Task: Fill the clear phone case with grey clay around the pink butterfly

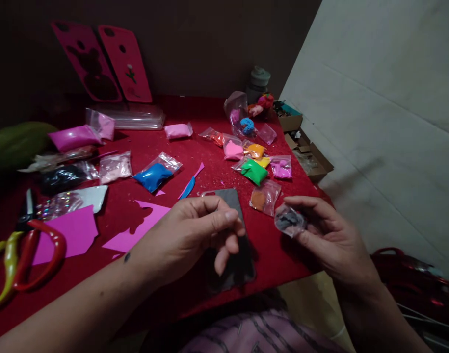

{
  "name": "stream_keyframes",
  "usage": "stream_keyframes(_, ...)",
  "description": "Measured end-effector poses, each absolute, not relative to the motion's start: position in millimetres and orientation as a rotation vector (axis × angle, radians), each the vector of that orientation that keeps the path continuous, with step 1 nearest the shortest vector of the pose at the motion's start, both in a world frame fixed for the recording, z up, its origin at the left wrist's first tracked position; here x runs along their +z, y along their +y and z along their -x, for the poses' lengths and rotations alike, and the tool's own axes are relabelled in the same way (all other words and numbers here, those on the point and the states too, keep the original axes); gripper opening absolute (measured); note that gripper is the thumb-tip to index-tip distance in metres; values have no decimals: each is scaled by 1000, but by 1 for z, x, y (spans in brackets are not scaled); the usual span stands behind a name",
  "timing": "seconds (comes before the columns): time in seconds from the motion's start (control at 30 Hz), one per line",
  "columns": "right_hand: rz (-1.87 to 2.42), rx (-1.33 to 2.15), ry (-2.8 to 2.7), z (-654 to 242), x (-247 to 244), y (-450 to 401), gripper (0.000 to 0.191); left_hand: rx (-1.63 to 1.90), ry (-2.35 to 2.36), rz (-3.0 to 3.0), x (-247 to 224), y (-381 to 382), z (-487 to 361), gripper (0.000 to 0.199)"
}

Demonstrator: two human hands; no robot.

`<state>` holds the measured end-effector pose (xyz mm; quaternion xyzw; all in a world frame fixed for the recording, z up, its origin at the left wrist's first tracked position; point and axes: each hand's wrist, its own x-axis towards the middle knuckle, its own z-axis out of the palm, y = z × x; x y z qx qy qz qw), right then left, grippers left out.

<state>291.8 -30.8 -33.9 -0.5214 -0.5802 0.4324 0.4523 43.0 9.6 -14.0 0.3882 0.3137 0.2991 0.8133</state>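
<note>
My left hand (205,230) hovers over a dark phone case (235,264) near the table's front edge, its thumb and forefinger pressed together; anything between them is too small to make out. To the right, my right hand (327,235) grips a small clear bag of dark grey clay (289,220) between thumb and fingers. Just behind that bag lies a bag with brown clay (259,200). A green clay bag (254,171) is farther back. Left of my left hand is a pink sheet with a cut-out shape (124,240).
Scissors with red and yellow handles (36,255) lie at the left. A blue clay bag (153,177) sits mid-table. Two pink phone cases (126,63) stand at the back. Cardboard boxes (308,152) are beyond the table's right edge, beside a pale wall.
</note>
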Motion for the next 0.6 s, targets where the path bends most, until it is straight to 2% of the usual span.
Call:
stream_keyframes(0.17,1156,1185,-1463,-265,-30,-40,37,589,718,-943,-4,1,-49,14)
stream_keyframes(0.3,1164,1103,-1609,-253,-30,-41,35,666,867,-1432,2,-7,-49,4)
stream_keyframes(0.43,1200,1011,-1727,-249,-31,-42,37,757,903,-2100,-8,-8,-47,13)
stream_keyframes(0.6,1188,981,-1799,-245,-38,-42,47,616,974,-2342,-18,-7,-48,9)
